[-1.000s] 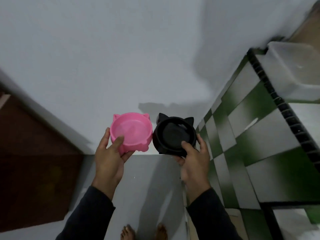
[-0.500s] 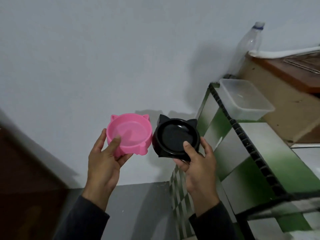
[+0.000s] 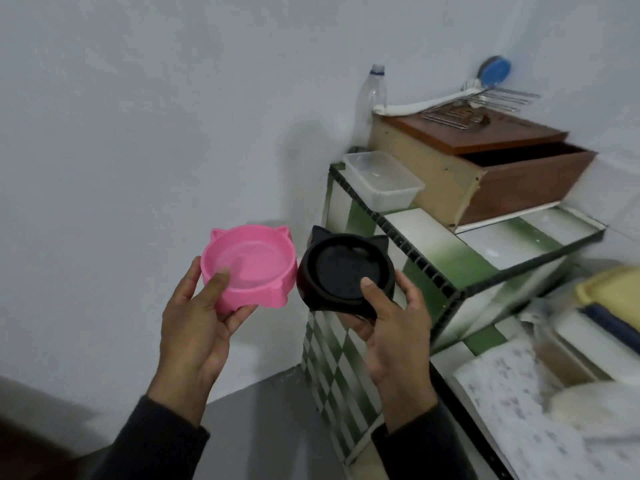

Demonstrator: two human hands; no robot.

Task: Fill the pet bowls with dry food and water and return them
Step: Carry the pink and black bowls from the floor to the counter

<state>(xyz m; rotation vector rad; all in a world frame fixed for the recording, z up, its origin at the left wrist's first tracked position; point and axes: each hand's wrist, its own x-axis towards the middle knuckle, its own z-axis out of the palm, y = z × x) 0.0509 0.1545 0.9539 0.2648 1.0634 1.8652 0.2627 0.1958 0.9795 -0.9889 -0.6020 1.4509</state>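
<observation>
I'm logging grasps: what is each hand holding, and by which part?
Left hand holds the pink bowl by its near rim, thumb on top. Right hand holds the black bowl the same way.

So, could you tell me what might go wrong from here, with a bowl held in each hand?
1. Each bowl hangs from one hand only: the left hand grips the pink bowl and the right hand the black bowl, thumbs over the rims; either could slip.
2. The bowls sit very close together and might knock.
3. The tiled counter already carries a clear plastic container and a wooden box, so set-down space looks tight.
</observation>
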